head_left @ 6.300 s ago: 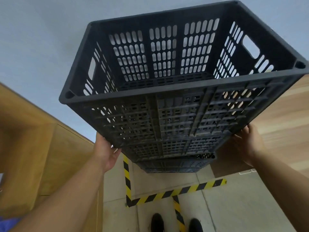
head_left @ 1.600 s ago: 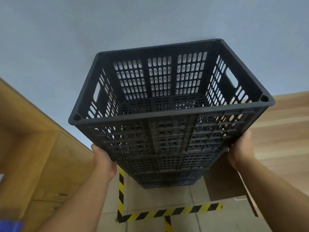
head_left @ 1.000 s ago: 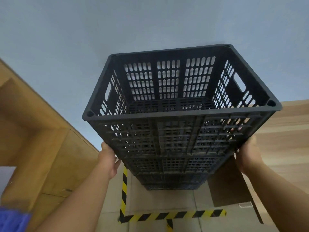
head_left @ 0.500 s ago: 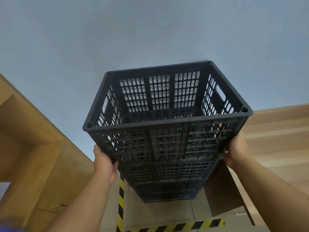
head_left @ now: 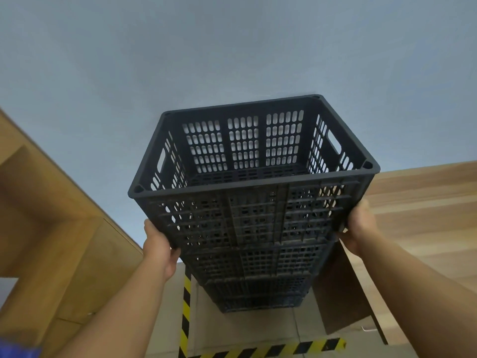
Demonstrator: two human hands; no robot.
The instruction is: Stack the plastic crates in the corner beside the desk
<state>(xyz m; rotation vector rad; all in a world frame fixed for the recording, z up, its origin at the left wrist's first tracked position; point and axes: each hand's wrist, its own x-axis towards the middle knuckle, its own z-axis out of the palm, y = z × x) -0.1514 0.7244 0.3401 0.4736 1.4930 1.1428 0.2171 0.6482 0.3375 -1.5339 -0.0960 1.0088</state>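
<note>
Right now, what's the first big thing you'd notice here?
A tall stack of black crates fills the middle, against the blue wall. The left hand and right hand grip the top crate's sides. Yellow-black tape stripes the floor below.

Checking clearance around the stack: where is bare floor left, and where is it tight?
Bare floor lies in front of the crate stack, bordered by the striped tape. Left of the tape, the wooden desk crowds in. On the right, a brown panel stands against the stack. Left hand and right hand grip the top crate.
</note>
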